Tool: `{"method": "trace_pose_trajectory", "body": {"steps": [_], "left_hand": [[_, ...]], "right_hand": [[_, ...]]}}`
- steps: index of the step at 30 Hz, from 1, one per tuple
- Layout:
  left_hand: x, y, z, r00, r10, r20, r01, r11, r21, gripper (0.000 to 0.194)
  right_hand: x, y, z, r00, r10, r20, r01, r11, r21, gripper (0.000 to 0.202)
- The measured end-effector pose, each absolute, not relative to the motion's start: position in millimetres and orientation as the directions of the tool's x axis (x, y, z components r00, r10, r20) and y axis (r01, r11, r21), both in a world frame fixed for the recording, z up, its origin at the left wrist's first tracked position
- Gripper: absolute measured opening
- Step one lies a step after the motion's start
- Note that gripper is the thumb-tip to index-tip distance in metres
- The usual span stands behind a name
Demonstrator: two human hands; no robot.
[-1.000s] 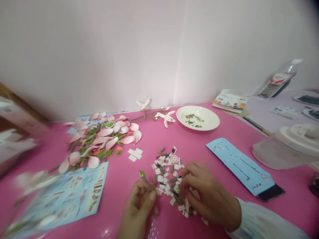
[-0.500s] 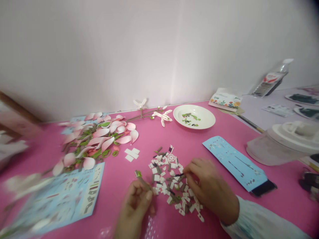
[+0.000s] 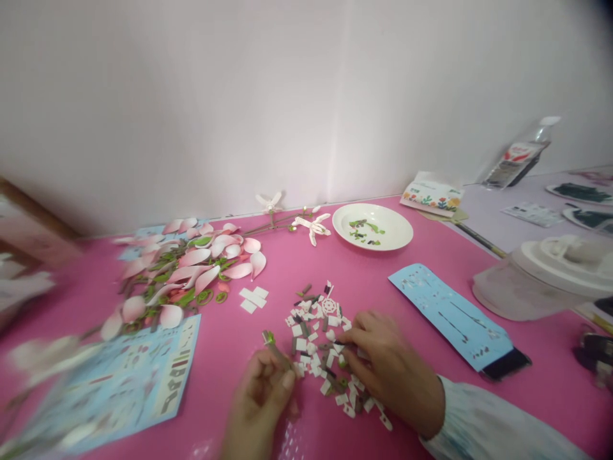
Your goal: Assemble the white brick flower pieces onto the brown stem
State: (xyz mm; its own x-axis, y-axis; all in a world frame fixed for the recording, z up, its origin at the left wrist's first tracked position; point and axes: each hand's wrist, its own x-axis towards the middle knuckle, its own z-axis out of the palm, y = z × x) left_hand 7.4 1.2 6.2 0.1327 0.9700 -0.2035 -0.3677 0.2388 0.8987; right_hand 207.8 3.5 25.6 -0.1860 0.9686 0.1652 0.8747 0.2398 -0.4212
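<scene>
My left hand (image 3: 263, 396) is closed around a brown toy branch piece (image 3: 276, 354) with a bright green bit at its upper end. It is held just left of a loose heap of small building pieces (image 3: 313, 364), mostly white, with brown, black and green ones mixed in. Over the right side of that heap, my right hand (image 3: 385, 364) has its thumb and forefinger brought together at the pieces. Whatever lies between those fingertips is too small and hidden to make out. A white wheel-shaped piece (image 3: 329, 305) shows at the heap's far side.
Pink petals and green parts (image 3: 191, 268) are piled at left beside a blue instruction sheet (image 3: 129, 377). Assembled blossom branches (image 3: 272, 223) lie near the wall. A white plate (image 3: 402, 237) holds several pieces. Rightward are a blue leaflet (image 3: 450, 313), a lidded container (image 3: 517, 287) and a bottle (image 3: 514, 160).
My right hand has shifted slightly left over the heap, and the dark piece at its fingertips no longer shows clearly. My left hand keeps its hold on the branch piece.
</scene>
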Motion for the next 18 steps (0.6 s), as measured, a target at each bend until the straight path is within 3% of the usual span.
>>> {"method": "trace_pose_trajectory", "body": {"steps": [18], "left_hand": [[7.8, -1.6, 4.5, 0.198, 0.951, -0.237, -0.337, 0.293, 0.895, 0.021]], "right_hand": [[199.0, 3.7, 23.8, -0.180, 0.970, 0.165, 0.863, 0.236, -0.447, 0.015]]}}
